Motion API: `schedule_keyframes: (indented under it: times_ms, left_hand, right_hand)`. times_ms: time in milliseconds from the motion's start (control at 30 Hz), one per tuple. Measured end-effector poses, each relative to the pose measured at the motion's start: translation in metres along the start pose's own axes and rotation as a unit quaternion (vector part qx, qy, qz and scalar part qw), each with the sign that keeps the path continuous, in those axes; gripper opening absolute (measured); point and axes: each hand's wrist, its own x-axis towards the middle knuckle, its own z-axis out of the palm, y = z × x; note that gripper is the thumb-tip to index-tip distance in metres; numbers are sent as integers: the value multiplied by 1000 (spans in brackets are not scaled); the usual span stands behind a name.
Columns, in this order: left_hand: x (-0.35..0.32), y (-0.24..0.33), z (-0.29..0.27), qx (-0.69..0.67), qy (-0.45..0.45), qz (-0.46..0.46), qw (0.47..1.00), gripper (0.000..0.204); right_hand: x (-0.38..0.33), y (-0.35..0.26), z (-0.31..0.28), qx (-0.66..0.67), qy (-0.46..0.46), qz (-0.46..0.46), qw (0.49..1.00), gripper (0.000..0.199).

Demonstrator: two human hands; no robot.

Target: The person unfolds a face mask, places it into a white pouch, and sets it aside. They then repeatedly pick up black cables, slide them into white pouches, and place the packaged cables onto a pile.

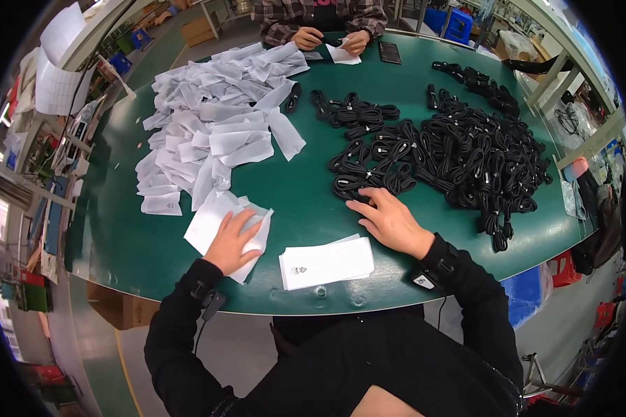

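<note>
My left hand (234, 242) lies with fingers spread on a few white paper sleeves (205, 224) at the near end of the big white pile. My right hand (395, 221) reaches to the near edge of the black coiled cables (344, 186), thumb and forefinger apart at a coil; any grip on it is not plain. Between my hands, close to the table's front edge, lies a neat stack of flat white sleeves (330, 265) with a small dark print on top.
The heap of filled-looking white sleeves (219, 118) covers the left of the green table (306, 198). A large heap of black cables (476, 156) covers the right. Opposite, a co-worker's hands (355, 43) hold a white sleeve beside a dark phone (389, 52).
</note>
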Motion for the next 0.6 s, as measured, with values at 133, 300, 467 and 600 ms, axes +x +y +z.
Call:
schedule_keyframes:
  times_ms: [133,300,467,600]
  left_hand:
    - [-37,8,-11,-5,-13,-23,1000,55]
    - [-66,-6,-21,7,-49,-54,997,56]
    - [-18,57,-22,-25,80,-130,988,40]
    - [52,145,-20,-208,126,-50,969,23]
  right_hand:
    - [-8,4,9,-59,-64,4,996,37]
    - [-21,11,4,-99,-132,32,986,40]
    - [-39,21,4,-106,-69,50,991,39]
    - [-49,17,2,-49,-33,81,995,37]
